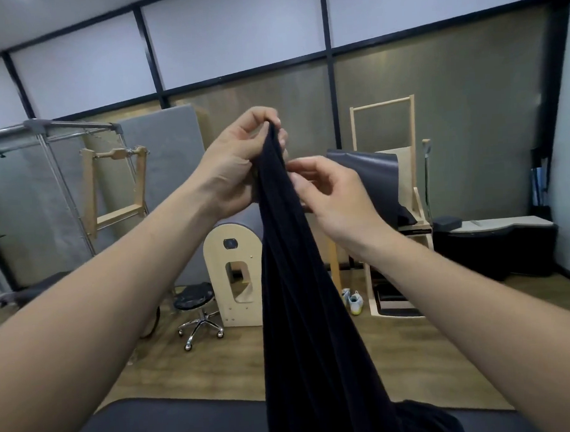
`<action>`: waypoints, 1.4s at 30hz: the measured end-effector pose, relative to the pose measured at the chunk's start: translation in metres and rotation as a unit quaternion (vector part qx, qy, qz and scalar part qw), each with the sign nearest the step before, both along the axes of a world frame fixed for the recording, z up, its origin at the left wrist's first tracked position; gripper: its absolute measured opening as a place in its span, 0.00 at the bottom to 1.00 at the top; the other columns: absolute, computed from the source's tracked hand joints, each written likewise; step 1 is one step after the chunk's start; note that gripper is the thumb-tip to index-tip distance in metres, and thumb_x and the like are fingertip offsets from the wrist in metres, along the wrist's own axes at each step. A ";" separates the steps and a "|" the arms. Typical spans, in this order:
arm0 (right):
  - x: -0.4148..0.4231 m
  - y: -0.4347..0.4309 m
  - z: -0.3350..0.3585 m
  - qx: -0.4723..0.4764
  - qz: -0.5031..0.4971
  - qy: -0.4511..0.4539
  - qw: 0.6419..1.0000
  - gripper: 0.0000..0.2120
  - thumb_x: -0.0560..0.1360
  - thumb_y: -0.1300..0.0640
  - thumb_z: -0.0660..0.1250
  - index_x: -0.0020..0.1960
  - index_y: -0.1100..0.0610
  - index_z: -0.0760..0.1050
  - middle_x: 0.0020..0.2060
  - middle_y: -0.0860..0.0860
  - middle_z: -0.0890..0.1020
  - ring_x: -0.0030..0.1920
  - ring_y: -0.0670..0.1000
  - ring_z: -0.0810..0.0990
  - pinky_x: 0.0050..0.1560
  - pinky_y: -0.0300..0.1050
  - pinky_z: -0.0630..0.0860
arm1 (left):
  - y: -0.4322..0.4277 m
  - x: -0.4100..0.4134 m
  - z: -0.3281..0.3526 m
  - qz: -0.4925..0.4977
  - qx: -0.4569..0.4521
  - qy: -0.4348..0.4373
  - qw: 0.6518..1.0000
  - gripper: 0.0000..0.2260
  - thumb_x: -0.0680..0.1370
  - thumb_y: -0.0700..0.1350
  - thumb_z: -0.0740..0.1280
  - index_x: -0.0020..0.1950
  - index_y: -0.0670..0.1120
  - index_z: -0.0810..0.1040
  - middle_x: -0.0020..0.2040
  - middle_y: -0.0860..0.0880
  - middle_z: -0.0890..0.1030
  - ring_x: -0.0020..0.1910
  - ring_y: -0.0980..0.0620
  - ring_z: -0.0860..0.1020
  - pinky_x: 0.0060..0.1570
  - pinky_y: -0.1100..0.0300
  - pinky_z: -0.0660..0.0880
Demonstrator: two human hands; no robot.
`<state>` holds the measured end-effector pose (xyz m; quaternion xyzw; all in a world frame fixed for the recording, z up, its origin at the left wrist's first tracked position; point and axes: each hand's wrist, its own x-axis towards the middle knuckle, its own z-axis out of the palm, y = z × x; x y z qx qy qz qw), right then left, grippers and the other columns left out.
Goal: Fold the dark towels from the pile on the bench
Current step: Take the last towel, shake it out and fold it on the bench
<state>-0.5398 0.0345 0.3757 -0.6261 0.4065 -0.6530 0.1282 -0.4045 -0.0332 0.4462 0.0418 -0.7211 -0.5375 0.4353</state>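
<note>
Dark towel (299, 280), top pinched by left hand (232, 166), right hand (335, 197) grip on edge unclear, lower end cut off

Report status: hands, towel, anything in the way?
Left hand pinching top of dark towel, held high. Right hand at its edge just below, grip unclear. Towel hangs bunched, unfolded, over bench. Nothing blocking.

The towel (299, 280) is plain navy-black. Below it the bench (175, 423) is dark grey; left of it a stool (194, 298) is black on chrome; right of it, shoes (354, 302) are white and yellow.
</note>
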 end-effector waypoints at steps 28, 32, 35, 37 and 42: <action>-0.023 0.016 0.010 0.007 0.030 0.060 0.998 0.04 0.78 0.56 0.69 0.52 0.54 0.81 0.42 0.54 0.84 0.42 0.55 0.83 0.40 0.45 0.81 | 0.008 -0.019 -0.001 0.380 -0.335 -0.065 0.860 0.08 0.82 0.37 0.57 0.46 0.47 0.72 0.37 0.54 0.74 0.38 0.53 0.72 0.41 0.56 0.70; -0.012 0.018 -0.001 -0.059 -0.057 0.126 0.989 0.11 0.79 0.59 0.66 0.60 0.56 0.82 0.47 0.48 0.86 0.48 0.45 0.84 0.48 0.47 0.82 | 0.007 -0.023 -0.008 0.340 -0.226 -0.063 0.911 0.12 0.84 0.39 0.54 0.45 0.50 0.71 0.39 0.50 0.75 0.37 0.54 0.72 0.40 0.57 0.70; -0.009 0.024 -0.001 0.067 0.092 0.044 0.993 0.10 0.80 0.64 0.63 0.59 0.61 0.80 0.48 0.56 0.86 0.47 0.50 0.85 0.39 0.50 0.83 | 0.012 -0.019 -0.011 0.256 -0.181 -0.042 0.949 0.12 0.85 0.39 0.53 0.46 0.50 0.70 0.36 0.51 0.75 0.28 0.58 0.69 0.31 0.65 0.68; -0.010 0.027 0.000 0.130 0.148 0.046 0.979 0.08 0.79 0.65 0.66 0.57 0.66 0.78 0.48 0.61 0.85 0.44 0.53 0.85 0.35 0.47 0.83 | 0.012 -0.017 -0.014 0.221 -0.194 -0.027 0.955 0.11 0.86 0.38 0.52 0.48 0.48 0.69 0.35 0.51 0.74 0.26 0.59 0.67 0.28 0.66 0.67; -0.005 0.017 -0.009 0.231 0.104 0.133 0.958 0.12 0.78 0.65 0.67 0.61 0.57 0.78 0.48 0.58 0.85 0.43 0.57 0.86 0.38 0.52 0.84 | 0.009 -0.014 -0.016 0.218 -0.245 0.002 0.945 0.12 0.85 0.38 0.53 0.48 0.50 0.70 0.36 0.49 0.73 0.29 0.59 0.67 0.30 0.66 0.66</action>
